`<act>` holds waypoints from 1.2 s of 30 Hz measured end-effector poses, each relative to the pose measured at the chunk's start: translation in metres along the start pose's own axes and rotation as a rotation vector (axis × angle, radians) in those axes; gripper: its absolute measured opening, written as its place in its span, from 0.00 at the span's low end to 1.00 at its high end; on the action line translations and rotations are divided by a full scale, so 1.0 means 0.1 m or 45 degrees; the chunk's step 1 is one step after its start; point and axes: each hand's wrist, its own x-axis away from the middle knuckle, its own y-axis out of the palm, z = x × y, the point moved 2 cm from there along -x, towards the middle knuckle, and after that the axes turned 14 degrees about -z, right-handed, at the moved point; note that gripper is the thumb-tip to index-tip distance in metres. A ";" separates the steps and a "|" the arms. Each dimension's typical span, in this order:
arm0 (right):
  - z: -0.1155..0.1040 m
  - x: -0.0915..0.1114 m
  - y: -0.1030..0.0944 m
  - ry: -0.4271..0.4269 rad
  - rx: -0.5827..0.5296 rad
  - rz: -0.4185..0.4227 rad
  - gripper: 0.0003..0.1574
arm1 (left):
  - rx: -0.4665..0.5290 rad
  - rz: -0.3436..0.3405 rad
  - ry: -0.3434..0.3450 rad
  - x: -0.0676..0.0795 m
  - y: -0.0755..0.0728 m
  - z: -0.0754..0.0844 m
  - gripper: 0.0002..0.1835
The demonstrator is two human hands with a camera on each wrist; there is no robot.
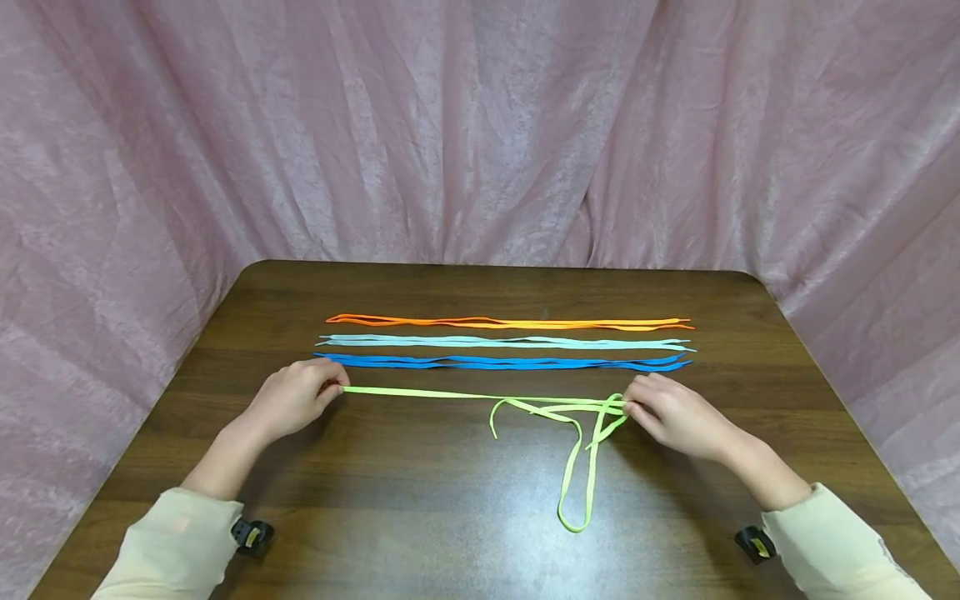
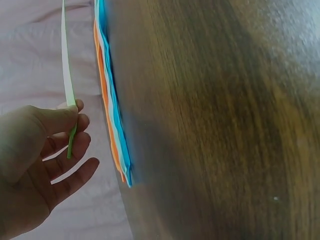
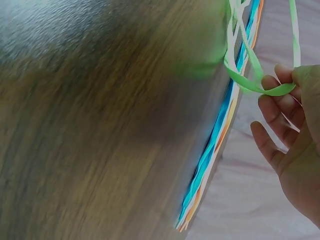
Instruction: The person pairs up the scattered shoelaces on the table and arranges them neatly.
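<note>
A yellow-green shoelace [image 1: 420,392] stretches nearly straight between the two hands. My left hand [image 1: 296,398] pinches one end between thumb and index finger; its tip [image 2: 70,147] pokes out below the thumb in the left wrist view, the other fingers spread loosely. My right hand [image 1: 678,417] pinches the lace at the other side. From those fingers loose green loops [image 3: 250,82] hang, and in the head view a long loop [image 1: 575,500] trails toward the front of the table, with a curled loose end to its left.
Beyond the green lace, blue laces [image 1: 495,363], pale aqua laces [image 1: 495,342] and orange laces [image 1: 495,322] lie in parallel rows across the brown wooden table [image 1: 360,517]. A pink curtain [image 1: 465,133] hangs behind the table and along both sides.
</note>
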 end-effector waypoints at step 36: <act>0.36 0.47 -0.07 0.283 0.051 -0.010 0.12 | 0.030 0.024 -0.152 0.19 -0.08 -0.38 0.03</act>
